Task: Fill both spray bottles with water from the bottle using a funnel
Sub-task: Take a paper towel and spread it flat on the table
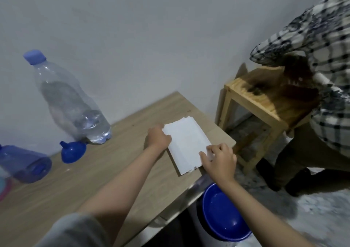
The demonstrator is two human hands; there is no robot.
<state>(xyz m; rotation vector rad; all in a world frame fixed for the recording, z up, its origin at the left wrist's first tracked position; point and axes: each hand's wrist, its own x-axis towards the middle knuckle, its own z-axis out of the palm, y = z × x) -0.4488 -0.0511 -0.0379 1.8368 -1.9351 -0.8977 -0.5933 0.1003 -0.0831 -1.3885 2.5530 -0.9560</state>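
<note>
A clear water bottle (70, 103) with a blue cap stands at the back left of the wooden table (79, 186), with a little water in its base. A blue funnel (73, 151) lies on its side in front of it. At the far left edge lies a blue spray bottle (24, 164) with no head on it, and a pink-rimmed object (2, 189) shows just below it. My left hand (158, 138) and my right hand (218, 160) both rest on a folded white paper towel (187, 144) near the table's right edge, each holding one end.
A blue bowl (222, 212) sits below the table's front right edge. A small wooden stool (265, 103) stands to the right by the wall. Another person in a checked shirt (322, 61) and dark trousers bends over the stool. The floor is speckled grey.
</note>
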